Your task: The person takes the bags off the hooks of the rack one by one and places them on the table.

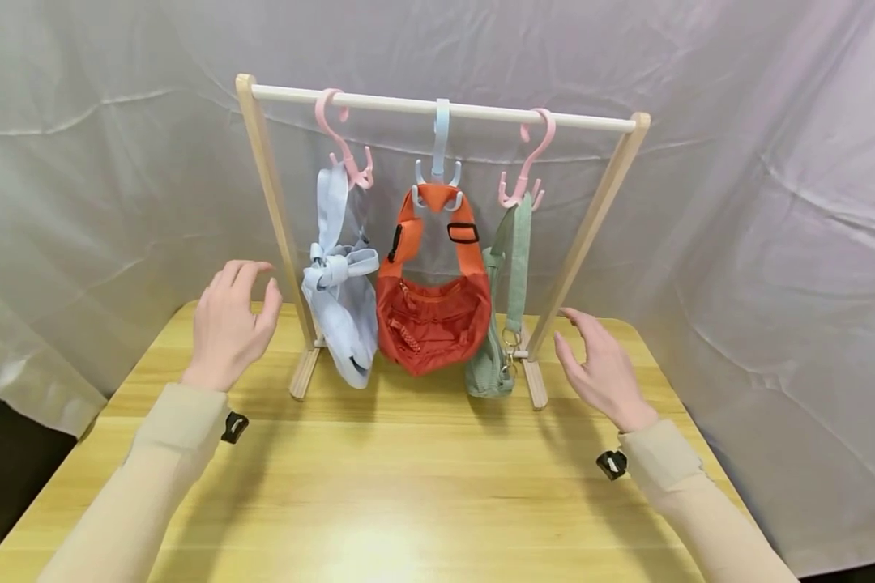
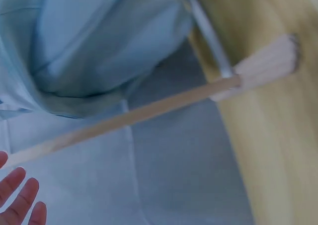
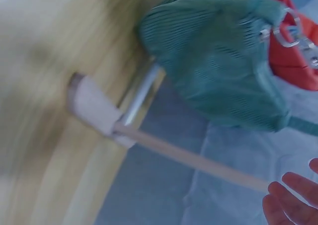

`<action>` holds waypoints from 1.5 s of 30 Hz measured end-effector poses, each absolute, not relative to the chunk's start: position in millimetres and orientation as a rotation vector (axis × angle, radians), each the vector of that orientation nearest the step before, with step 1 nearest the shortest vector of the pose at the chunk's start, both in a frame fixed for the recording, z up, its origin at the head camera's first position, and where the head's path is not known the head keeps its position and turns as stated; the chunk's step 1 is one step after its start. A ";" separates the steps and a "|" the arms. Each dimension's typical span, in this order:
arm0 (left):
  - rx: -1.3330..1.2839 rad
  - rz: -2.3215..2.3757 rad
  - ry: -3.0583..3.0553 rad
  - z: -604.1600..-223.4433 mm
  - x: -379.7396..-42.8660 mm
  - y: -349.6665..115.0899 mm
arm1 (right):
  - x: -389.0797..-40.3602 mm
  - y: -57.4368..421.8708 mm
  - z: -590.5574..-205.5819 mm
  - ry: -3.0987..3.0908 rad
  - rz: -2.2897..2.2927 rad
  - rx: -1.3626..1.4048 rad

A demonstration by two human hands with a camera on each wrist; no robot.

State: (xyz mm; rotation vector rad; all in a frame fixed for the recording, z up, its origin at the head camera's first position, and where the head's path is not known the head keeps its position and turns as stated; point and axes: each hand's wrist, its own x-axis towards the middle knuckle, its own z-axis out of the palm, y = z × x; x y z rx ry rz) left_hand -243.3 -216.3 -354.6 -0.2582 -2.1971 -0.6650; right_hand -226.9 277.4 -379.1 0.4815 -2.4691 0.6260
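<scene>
My left hand (image 1: 229,320) is held beside the left post of a small wooden rack (image 1: 268,186), fingers loosely bent and nothing in them. On the other side my right hand (image 1: 599,364) is close to the right post, also holding nothing. Three bags hang from the rack's white bar (image 1: 390,103): a light blue bag (image 1: 343,316) with a knotted strap, a red bag (image 1: 433,324) with an orange strap, and a green corduroy bag (image 3: 213,56) with metal rings. Pink hooks (image 1: 346,158) carry the blue and green bags; a pale blue hook (image 1: 441,142) carries the red one.
The rack's feet (image 1: 305,374) stand on a wooden table (image 1: 408,478) near its back edge. Grey cloth (image 1: 153,162) hangs behind and along both sides. A small black device (image 1: 235,427) shows at the left wrist, and another black device (image 1: 612,464) at the right.
</scene>
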 end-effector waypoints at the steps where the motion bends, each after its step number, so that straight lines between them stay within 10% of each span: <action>1: -0.260 -0.684 -2.189 -350.3 -244.0 -214.0 | -226.7 274.5 -376.1 -2.449 0.651 0.489; 24: -0.526 -0.875 -2.005 -258.9 -246.0 -106.7 | -236.8 224.4 -318.3 -2.261 1.488 0.516; 45: -0.723 -1.113 -2.274 -249.5 -255.1 -14.7 | -245.1 199.3 -295.8 -2.041 2.204 0.473</action>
